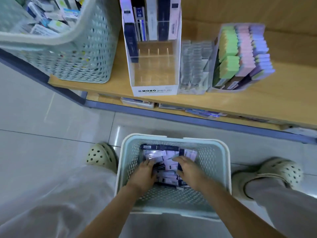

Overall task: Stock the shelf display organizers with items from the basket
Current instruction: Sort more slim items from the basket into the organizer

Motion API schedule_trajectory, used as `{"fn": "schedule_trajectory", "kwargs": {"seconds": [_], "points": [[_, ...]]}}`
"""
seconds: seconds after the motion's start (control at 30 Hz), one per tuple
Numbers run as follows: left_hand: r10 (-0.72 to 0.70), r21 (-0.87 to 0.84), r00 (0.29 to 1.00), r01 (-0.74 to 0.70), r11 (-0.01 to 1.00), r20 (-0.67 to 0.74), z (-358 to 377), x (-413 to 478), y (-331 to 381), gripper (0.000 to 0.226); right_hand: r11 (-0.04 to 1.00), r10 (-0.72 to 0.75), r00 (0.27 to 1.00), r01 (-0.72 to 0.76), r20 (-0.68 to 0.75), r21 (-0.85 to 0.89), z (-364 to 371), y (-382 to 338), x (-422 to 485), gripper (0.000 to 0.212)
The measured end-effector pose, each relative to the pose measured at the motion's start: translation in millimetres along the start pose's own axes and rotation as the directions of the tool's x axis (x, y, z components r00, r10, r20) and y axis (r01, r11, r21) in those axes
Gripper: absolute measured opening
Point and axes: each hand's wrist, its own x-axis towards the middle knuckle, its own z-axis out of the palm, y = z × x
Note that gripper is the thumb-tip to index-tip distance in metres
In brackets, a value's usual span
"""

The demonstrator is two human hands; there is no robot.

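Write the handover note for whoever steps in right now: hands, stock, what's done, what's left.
Left hand and right hand: both down in the floor basket, on the packs; the grip is too blurred to tell.
MONO organizer on the shelf: back row filled, one dark pack in the left slot ahead of it, other front slots empty.
Pastel organizer to the right looks full.
Left to do: move packs from the floor basket into the empty front slots. A second basket of mixed items stands at the shelf's left end.

Pale perforated basket (214, 162) on floor holds packets (167, 159); MONO organizer (154, 91) half-filled.
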Motion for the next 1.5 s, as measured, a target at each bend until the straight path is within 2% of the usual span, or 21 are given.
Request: {"fn": "schedule_trajectory", "kwargs": {"seconds": [0.17, 0.37, 0.47, 0.57, 0.63, 0.73, 0.8, 0.9, 1.0, 1.07, 1.17, 1.27, 1.33, 1.4, 1.43, 1.5], "points": [[0.007, 0.008, 1.000, -0.008, 1.000, 0.022, 8.7, 20.7, -7.3, 0.051, 0.992, 0.006, 1.000, -0.007, -0.008, -0.125, 9.0, 6.4, 16.6, 0.055], [-0.031, 0.321, 0.998, 0.010, 0.947, 0.061, 20.0, 29.5, -4.3, 0.059, 0.975, 0.111, 0.992, -0.096, 0.065, -0.200, 16.8, 8.7, 26.5, 0.053], [-0.031, 0.296, 0.997, 0.010, 0.955, 0.067, 21.4, 32.5, -7.0, 0.062, 0.974, 0.134, 0.989, -0.118, 0.069, -0.192, 12.9, 8.6, 29.1, 0.046], [-0.029, 0.210, 0.996, 0.010, 0.978, 0.086, 19.0, 34.5, -11.0, 0.065, 0.982, 0.159, 0.986, -0.153, 0.053, -0.115, 4.3, 10.6, 28.0, 0.038], [-0.046, 0.216, 0.993, 0.022, 0.976, 0.107, 17.2, 35.2, -12.5, 0.064, 0.985, 0.168, 0.985, -0.166, 0.040, -0.049, -0.9, 10.8, 23.3, 0.033], [-0.054, 0.184, 0.995, 0.038, 0.982, 0.084, 16.7, 36.1, -11.9, 0.058, 0.989, 0.148, 0.987, -0.145, -0.063, 0.040, -7.9, 7.5, 10.3, 0.019], [-0.048, 0.123, 0.998, 0.042, 0.991, 0.045, 14.9, 34.9, -9.2, 0.053, 0.981, 0.156, 0.981, -0.140, -0.117, 0.135, -13.3, 4.2, 1.2, 0.026], [-0.064, 0.041, 0.997, 0.063, 0.997, 0.042, 8.8, 31.8, -5.0, 0.050, 0.944, 0.174, 0.978, -0.134, -0.111, 0.300, -23.8, -0.5, -12.1, 0.039], [-0.020, 0.125, 0.997, 0.012, 0.992, 0.068, 4.4, 27.0, -0.7, 0.051, 0.927, 0.157, 0.983, -0.116, -0.089, 0.356, -32.0, -3.6, -27.4, 0.039], [0.010, 0.152, 0.998, -0.018, 0.988, 0.056, 4.0, 21.7, 2.8, 0.044, 0.927, 0.147, 0.984, -0.101, -0.100, 0.360, -35.0, -5.6, -37.2, 0.039], [0.018, 0.016, 0.999, -0.017, 1.000, -0.051, 2.3, 11.7, 13.0, 0.027, 0.909, 0.164, 0.973, -0.084, -0.164, 0.407, -35.8, -7.0, -48.7, 0.038], [-0.054, -0.319, 0.974, -0.020, 0.948, -0.220, -6.6, 3.3, 34.7, 0.011, 0.865, 0.187, 0.956, -0.052, -0.224, 0.499, -34.3, -7.3, -58.1, 0.037], [-0.097, -0.571, 0.959, -0.076, 0.818, -0.267, -17.9, -5.4, 58.8, 0.002, 0.799, 0.198, 0.941, 0.006, -0.273, 0.601, -34.6, -11.3, -65.2, 0.027], [-0.087, -0.751, 0.968, -0.125, 0.648, -0.235, -27.3, -15.2, 82.6, 0.006, 0.708, 0.227, 0.922, 0.066, -0.315, 0.703, -36.0, -15.2, -72.4, 0.016], [-0.061, -0.800, 0.974, -0.141, 0.583, -0.217, -30.1, -19.1, 92.7, 0.005, 0.678, 0.236, 0.913, 0.090, -0.332, 0.730, -36.6, -16.5, -75.8, 0.021], [-0.017, -0.827, 0.978, -0.166, 0.537, -0.207, -33.9, -24.9, 109.3, 0.006, 0.648, 0.242, 0.905, 0.119, -0.351, 0.752, -37.2, -16.1, -83.4, 0.043]]}}
